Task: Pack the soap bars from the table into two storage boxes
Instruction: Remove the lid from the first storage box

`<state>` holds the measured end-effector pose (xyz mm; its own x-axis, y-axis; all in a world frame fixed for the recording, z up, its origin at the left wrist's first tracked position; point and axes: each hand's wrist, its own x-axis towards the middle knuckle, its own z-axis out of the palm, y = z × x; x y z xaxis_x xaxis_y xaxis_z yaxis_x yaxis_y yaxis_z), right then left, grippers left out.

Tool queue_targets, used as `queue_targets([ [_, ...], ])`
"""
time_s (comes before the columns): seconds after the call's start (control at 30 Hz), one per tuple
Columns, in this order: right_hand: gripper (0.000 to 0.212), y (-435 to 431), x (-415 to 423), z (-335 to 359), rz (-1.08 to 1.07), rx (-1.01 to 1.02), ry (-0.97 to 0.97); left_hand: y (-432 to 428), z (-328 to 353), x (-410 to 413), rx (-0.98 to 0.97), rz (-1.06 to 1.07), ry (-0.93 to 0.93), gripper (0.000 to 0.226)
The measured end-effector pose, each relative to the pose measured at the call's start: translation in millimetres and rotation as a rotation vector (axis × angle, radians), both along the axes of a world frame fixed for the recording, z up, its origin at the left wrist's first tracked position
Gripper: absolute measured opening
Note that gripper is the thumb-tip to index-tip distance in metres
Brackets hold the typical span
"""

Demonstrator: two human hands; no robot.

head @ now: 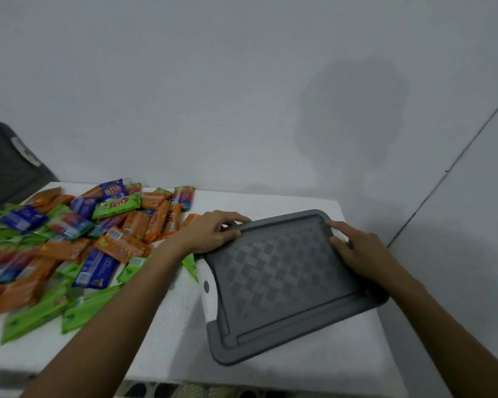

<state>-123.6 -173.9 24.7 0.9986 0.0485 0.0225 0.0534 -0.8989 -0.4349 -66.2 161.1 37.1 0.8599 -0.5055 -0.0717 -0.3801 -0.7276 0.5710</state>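
1. Head view: gray lid (285,282) with a checker pattern sits on a white storage box (208,297) at the right end of the white table (156,334). Only the box's left wall shows; the lid hides the inside.
2. Left hand (210,234): fingers curled over the lid's far-left corner, gripping the rim.
3. Right hand (354,251): fingers clamped on the lid's far-right edge, palm over the rim.
4. Soap bars (69,239): loose overlapping heap of orange, green and blue wrappers covering the table's left half, all outside the box.
5. One green bar (191,265) lies just beside the box's left wall, below the left wrist.
6. Left forearm crosses over the heap's near-right edge and hides some bars.
7. Dark gray plastic piece (9,165) stands at far left against the wall (242,81), behind the heap; lid or box, cannot tell.
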Motion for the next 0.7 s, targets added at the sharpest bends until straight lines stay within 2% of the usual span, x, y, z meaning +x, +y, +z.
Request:
queue_targets([
  [0.23, 0.037, 15, -52, -22, -0.163, 0.125, -0.163, -8, -26, -9, 0.036, 0.014, -0.155, 0.03],
  [0.4, 0.037, 29, -79, -34, -0.23, 0.188, -0.144, -10, -39, -17, -0.022, 0.08, -0.239, 0.033],
  [0.5, 0.037, 35, -88, -36, -0.273, 0.212, -0.151, -1, -54, -38, -0.058, 0.231, -0.268, 0.042],
  [0.63, 0.039, 39, -88, -34, -0.277, 0.248, -0.204, 7, -60, -85, -0.137, 0.441, -0.194, 0.06],
  [0.7, 0.041, 38, -86, -36, -0.266, 0.244, -0.225, 8, -59, -103, -0.114, 0.553, -0.162, 0.065],
])
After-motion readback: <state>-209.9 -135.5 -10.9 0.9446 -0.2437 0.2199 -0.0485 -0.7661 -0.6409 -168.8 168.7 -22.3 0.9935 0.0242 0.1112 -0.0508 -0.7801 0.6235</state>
